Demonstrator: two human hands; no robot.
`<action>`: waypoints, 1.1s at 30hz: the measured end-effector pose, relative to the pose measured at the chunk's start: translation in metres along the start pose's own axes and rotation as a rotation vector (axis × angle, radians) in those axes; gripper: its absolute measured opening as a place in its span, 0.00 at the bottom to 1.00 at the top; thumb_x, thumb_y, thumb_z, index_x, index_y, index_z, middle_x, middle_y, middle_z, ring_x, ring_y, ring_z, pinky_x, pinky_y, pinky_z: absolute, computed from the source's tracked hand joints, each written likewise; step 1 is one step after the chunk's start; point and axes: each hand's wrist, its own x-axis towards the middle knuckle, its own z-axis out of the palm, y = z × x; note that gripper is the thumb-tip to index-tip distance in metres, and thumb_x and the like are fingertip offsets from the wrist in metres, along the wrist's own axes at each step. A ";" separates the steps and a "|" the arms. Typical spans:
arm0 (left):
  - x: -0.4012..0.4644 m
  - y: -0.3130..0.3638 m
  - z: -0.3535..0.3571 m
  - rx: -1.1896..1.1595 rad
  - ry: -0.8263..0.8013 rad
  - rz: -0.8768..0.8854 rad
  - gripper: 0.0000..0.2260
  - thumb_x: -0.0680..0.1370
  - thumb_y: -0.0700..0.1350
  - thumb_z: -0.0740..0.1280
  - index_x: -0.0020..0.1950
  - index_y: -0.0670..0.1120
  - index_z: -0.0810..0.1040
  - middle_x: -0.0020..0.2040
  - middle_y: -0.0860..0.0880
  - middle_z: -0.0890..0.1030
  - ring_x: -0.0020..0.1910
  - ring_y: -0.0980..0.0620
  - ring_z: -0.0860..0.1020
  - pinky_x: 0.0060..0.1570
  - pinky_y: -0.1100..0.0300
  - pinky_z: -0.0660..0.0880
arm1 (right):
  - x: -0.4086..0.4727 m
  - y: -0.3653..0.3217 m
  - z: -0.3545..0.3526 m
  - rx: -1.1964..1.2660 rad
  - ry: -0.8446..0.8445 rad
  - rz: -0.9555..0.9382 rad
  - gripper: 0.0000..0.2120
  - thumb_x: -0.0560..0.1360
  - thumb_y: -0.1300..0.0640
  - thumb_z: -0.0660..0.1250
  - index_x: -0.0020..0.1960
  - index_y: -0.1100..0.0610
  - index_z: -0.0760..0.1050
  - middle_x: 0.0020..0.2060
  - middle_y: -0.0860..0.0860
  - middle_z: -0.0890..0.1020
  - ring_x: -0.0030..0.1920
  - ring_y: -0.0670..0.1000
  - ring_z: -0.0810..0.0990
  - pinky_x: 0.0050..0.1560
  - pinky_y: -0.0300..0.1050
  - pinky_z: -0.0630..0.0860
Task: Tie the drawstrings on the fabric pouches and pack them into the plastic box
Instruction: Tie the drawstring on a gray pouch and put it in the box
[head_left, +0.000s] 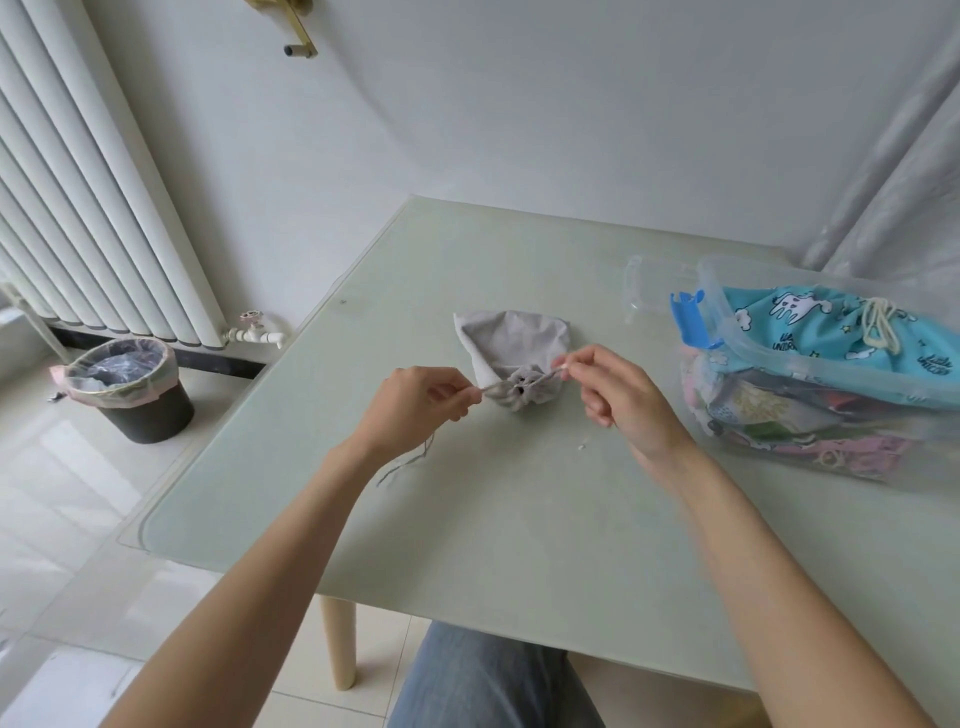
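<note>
Pinching drawstring ends, left hand (415, 402), right hand (613, 387), grey pouch (511, 358) mouth seemingly cinched, table (467, 519).

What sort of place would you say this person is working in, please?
Probably a room in a home: a white radiator stands against the wall, a lined waste bin sits on the tiled floor, and a glass-topped table serves as the worktop.

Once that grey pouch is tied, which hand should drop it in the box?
Probably the right hand: it is nearer the plastic box, at the table's right side.
</note>
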 end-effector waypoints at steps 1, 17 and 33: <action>-0.001 0.003 0.002 -0.019 -0.027 0.017 0.06 0.77 0.47 0.67 0.42 0.53 0.82 0.33 0.59 0.80 0.34 0.63 0.78 0.39 0.65 0.75 | 0.004 -0.004 0.006 0.122 -0.027 0.000 0.09 0.79 0.64 0.57 0.42 0.58 0.72 0.42 0.54 0.80 0.24 0.42 0.61 0.26 0.36 0.56; -0.022 0.018 -0.032 -0.370 -0.196 0.119 0.06 0.72 0.47 0.69 0.47 0.51 0.83 0.42 0.56 0.84 0.44 0.59 0.81 0.50 0.68 0.74 | 0.038 0.026 0.027 -0.393 -0.188 -0.020 0.09 0.80 0.62 0.54 0.53 0.51 0.69 0.31 0.47 0.74 0.37 0.45 0.75 0.42 0.38 0.70; 0.026 0.017 0.003 -0.085 -0.155 0.251 0.23 0.72 0.36 0.72 0.61 0.58 0.74 0.63 0.51 0.68 0.38 0.54 0.81 0.49 0.67 0.76 | 0.028 0.025 0.031 -0.007 -0.106 0.092 0.04 0.80 0.64 0.58 0.50 0.64 0.71 0.32 0.53 0.74 0.23 0.37 0.70 0.25 0.28 0.63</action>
